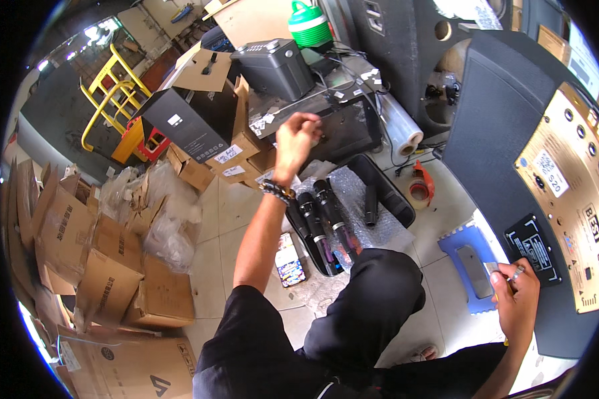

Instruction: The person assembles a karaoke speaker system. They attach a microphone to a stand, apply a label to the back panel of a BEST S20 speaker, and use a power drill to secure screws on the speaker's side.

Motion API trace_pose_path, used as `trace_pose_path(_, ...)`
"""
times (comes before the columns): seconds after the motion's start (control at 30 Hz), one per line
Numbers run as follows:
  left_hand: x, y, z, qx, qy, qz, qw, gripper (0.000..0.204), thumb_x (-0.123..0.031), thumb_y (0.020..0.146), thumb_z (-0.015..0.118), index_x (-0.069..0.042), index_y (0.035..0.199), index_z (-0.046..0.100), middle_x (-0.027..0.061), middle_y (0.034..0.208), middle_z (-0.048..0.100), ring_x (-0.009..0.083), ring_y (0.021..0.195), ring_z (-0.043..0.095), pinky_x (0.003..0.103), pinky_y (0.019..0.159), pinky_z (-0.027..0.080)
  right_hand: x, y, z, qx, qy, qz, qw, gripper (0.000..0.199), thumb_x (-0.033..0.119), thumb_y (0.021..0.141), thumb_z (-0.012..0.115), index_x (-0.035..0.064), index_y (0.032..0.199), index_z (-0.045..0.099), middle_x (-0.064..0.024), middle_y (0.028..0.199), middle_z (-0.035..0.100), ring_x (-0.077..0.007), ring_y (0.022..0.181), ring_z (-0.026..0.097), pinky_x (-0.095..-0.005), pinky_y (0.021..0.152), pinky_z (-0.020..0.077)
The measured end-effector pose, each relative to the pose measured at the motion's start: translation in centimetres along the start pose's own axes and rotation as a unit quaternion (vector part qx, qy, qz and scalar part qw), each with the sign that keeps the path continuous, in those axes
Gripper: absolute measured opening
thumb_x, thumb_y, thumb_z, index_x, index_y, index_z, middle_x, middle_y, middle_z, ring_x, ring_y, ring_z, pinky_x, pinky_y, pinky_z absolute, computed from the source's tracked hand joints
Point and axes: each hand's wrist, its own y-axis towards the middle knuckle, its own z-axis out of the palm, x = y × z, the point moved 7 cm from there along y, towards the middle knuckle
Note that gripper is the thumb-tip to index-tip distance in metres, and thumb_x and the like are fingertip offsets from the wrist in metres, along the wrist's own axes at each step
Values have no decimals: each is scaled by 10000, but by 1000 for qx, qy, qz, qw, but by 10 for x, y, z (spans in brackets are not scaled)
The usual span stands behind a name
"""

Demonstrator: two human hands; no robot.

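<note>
My left hand (297, 141) is raised over a dark flat panel (346, 130), fingers curled together; whatever they may hold cannot be made out. Below it an oblong black case (406, 211) lies on the floor. Several black wireless microphones (331, 206) and sheets of bubble wrap (353, 189) are in it. At the right, my right hand (518, 296) is closed around a small, thin tool with a pale flat tip (491, 268) and a little yellow showing. That hand is beside the gold control plate (566, 199) of a large black speaker (492, 120).
Cardboard boxes (113, 249) and clear plastic crowd the left, near a yellow trolley (116, 100). Ahead stand an open black carton (196, 120), a black speaker box (273, 66) and a green-and-white jug (309, 26). A blue stool (456, 243) and orange tape roll (419, 189) are on the floor.
</note>
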Motion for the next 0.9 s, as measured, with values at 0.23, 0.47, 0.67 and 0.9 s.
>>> trace_pose_path(0.23, 12, 40, -117, -208, 504, 272, 793, 107, -62, 921, 571, 6, 1000, 547, 212, 867, 661, 392, 802, 649, 470, 729, 522, -5, 10, 13, 9, -32, 10, 999, 148, 58, 886, 639, -76, 949, 643, -91, 869, 533, -115, 624, 565, -238, 490, 516)
trace_pose_path(0.47, 30, 66, -112, -19, 654, 366, 662, 319, -22, 809, 562, -50, 1126, 531, 115, 991, 564, 276, 959, 565, 372, 870, 505, -2, 16, 20, -13, -48, -14, 999, 125, 38, 883, 649, -72, 940, 640, -81, 848, 527, -110, 592, 541, -238, 471, 438)
trace_pose_path(0.67, 52, 41, -111, 15, 574, 382, 724, 222, -43, 846, 551, -45, 1068, 547, 101, 1005, 592, 274, 979, 573, 379, 849, 518, -2, 21, 20, -26, -34, -26, 999, 148, 64, 898, 664, -74, 945, 637, -75, 854, 533, -102, 556, 525, -232, 464, 424)
trace_pose_path(0.9, 35, 41, -113, -53, 360, 270, 891, 221, -116, 892, 673, -54, 1083, 582, 121, 911, 690, 332, 857, 647, 424, 779, 536, -5, 24, 21, -34, -26, -10, 999, 175, 87, 905, 664, -80, 947, 639, -79, 862, 534, -100, 553, 523, -233, 469, 422)
